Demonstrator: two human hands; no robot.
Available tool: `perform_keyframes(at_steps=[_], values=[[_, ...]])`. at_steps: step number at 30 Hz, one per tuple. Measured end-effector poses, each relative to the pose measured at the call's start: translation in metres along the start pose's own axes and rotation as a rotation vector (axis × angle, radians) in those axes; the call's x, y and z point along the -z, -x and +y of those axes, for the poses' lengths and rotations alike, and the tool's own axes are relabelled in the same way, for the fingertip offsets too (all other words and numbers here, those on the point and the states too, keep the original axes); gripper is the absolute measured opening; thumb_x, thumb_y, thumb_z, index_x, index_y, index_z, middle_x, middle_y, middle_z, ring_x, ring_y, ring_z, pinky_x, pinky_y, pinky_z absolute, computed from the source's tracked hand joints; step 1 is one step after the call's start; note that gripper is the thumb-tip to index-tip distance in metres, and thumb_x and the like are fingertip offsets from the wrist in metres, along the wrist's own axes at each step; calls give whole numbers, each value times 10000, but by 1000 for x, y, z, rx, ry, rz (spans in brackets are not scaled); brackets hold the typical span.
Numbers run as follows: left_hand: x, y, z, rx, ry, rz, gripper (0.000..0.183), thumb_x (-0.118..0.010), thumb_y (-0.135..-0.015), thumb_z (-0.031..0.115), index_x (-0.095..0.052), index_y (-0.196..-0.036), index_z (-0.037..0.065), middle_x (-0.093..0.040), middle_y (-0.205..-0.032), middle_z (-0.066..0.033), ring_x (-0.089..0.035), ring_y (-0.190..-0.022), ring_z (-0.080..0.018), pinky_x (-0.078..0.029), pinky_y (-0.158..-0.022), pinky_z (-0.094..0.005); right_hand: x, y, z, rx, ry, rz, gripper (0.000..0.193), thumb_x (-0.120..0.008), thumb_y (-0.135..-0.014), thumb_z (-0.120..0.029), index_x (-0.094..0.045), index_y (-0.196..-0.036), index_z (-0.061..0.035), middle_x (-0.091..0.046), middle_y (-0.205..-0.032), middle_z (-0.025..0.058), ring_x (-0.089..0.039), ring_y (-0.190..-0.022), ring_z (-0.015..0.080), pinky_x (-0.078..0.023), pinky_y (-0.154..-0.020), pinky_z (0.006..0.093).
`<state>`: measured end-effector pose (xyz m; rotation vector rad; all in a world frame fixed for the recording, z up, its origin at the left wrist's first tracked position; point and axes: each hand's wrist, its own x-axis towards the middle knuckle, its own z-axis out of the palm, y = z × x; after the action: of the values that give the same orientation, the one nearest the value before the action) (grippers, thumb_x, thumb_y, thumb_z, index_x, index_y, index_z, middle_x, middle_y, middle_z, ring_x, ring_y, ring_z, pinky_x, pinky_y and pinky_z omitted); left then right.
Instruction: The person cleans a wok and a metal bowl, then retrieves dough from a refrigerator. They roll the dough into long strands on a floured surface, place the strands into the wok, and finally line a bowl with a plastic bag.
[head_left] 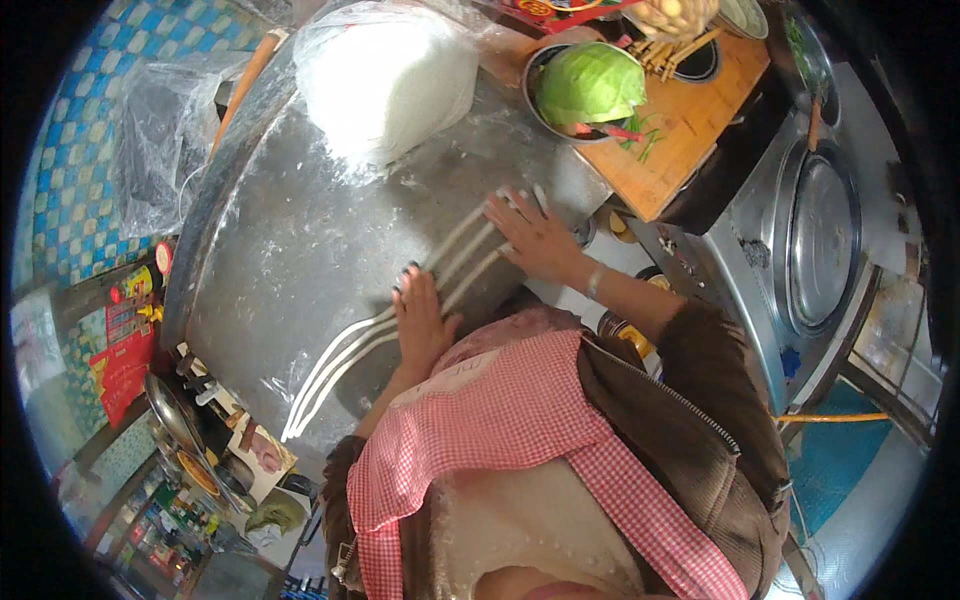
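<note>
Both hands — left hand (420, 318), right hand (532, 235) — lie flat, fingers spread, on the dough strands (350, 352).

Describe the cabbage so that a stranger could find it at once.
Start at the large floured metal worktop where both hands roll dough strips. Past its far edge lies a wooden board; there a metal bowl holds the cabbage, the only big, round, pale green thing.

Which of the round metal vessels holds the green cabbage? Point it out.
The metal bowl at the wooden board's edge, just beyond the right hand; the cabbage fills it. The big lidded pot shows only its lid.
</note>
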<state>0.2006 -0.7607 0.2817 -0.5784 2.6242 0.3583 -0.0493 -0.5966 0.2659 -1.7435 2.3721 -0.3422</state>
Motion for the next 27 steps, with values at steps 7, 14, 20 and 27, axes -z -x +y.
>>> perform_keyframes(at_steps=[7, 14, 20, 27], values=[[24, -79, -82, 242, -50, 592, 973, -668, -933, 421, -159, -1622, -42, -112, -1703, -257, -83, -1584, -416, -64, -1244, -624, 4, -93, -11, -6, 39, 222, 735, -604, -971, -437, -379, -1573, -79, -333, -1662, 101, -253, -1555, 299, -178, -1243, 599], [9, -39, -112, 173, -20, 515, 909, -595, -961, 408, -157, -1630, -26, -98, -1715, -231, -54, -1592, -402, -36, -1233, -647, -32, -138, -118, 237, -152, 171, 741, -629, -953, -420, -386, -1577, -101, -311, -1676, 78, -256, -1559, 271, -229, -1236, 572], [-19, 23, -74, -68, 23, 210, 951, -693, -875, 433, -260, -1616, 25, -209, -1688, -216, -137, -1582, -385, -58, -1224, -666, -58, -51, -120, 301, -98, 7, 782, -625, -939, -481, -377, -1586, -119, -293, -1684, 59, -254, -1558, 269, -213, -1243, 531], [-4, -28, -123, 35, 0, 597, 885, -526, -1010, 475, -147, -1624, -38, -123, -1713, -223, -113, -1577, -423, -93, -1219, -659, -70, -126, -120, 92, -118, 207, 772, -593, -976, -478, -334, -1603, -111, -236, -1708, 82, -172, -1586, 280, -153, -1269, 569]])
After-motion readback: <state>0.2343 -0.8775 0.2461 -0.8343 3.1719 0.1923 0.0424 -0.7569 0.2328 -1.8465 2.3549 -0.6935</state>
